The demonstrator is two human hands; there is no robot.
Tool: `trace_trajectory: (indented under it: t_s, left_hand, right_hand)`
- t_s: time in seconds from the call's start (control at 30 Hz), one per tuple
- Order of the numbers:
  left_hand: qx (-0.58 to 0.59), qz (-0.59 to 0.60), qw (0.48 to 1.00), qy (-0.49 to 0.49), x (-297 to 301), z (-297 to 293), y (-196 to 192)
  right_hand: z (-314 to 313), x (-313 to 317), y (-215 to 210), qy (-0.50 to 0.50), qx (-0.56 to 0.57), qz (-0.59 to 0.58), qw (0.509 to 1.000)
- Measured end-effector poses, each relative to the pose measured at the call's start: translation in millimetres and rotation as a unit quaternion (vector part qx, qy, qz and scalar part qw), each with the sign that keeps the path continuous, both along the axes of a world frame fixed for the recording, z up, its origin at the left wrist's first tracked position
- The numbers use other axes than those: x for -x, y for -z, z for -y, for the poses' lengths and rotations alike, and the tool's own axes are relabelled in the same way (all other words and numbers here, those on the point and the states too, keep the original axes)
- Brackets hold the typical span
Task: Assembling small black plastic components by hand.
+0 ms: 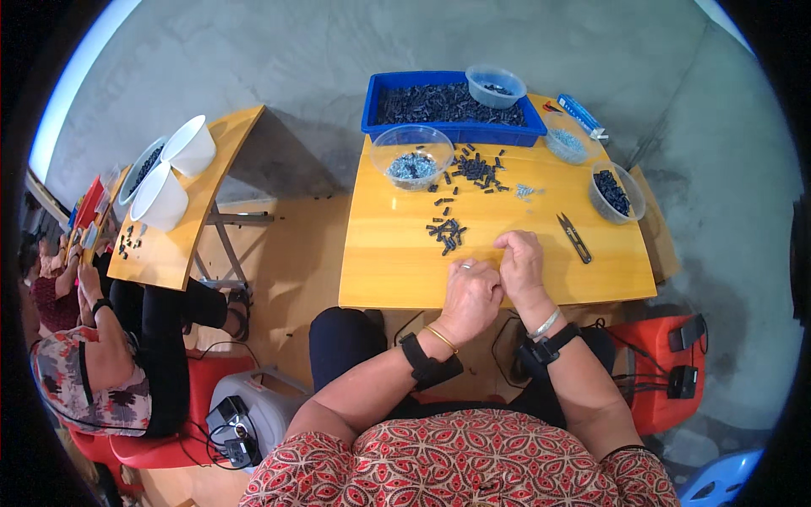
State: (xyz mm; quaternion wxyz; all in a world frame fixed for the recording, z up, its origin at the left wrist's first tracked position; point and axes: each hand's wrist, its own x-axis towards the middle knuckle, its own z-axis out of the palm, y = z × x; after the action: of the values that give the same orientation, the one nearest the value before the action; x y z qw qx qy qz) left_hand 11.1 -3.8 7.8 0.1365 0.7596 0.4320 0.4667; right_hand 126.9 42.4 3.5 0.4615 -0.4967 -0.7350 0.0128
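Note:
My left hand [473, 296] and my right hand [521, 269] meet over the front edge of the yellow table [389, 270]. The fingers of both are curled closed, and whatever they hold is hidden or too small to name. Just beyond my left hand lies a small pile of short black plastic pieces [446, 234]. A bigger heap of the same black pieces [478, 169] sits farther back, beside a few small silvery pieces [525, 191]. To the right of my right hand rests a pair of black thread snips [574, 237].
At the back stands a blue tray [456, 133] full of black pieces, with a clear bowl [496, 87] on it. More bowls [412, 148] [568, 144] [617, 194] hold small parts. A long blue box [583, 116] lies back right. Another person [101, 363] sits at a table on the left.

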Motion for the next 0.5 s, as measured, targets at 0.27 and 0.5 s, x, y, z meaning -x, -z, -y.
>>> trace_trajectory:
  t_s: [0.27,0.5]
  left_hand:
    - [-0.026,-0.017,0.999,-0.02,0.0,10.2,3.2]
    - [-0.011,0.006,1.0,-0.028,-2.3,7.3,10.5]
  right_hand:
    - [2.4,6.7,5.7,0.01,0.011,-0.05,0.999]
    - [0.1,6.6,8.7,0.009,0.034,0.015,0.999]
